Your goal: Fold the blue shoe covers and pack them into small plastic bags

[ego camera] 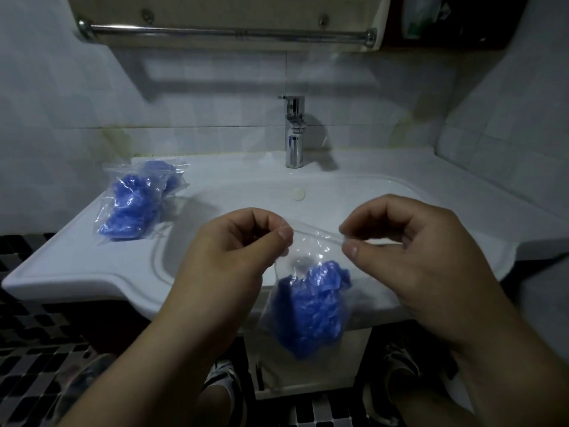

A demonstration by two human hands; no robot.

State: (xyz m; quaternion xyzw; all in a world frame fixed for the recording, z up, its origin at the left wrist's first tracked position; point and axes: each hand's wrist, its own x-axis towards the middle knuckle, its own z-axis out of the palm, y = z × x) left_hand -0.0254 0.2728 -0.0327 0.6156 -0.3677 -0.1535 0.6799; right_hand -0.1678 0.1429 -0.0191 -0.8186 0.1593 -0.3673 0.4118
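Hands [317,241] pinch clear bag [308,291]'s top corners; crumpled blue covers [311,306] bulge inside.

Open room lies over the basin [354,192], bounded by the filled bags [135,201] on the left surface [77,257] and the faucet [294,132] behind.

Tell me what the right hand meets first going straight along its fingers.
Likely the left hand: the right hand points its fingers left along the mouth of the small plastic bag, which both pinch. Depth unclear.
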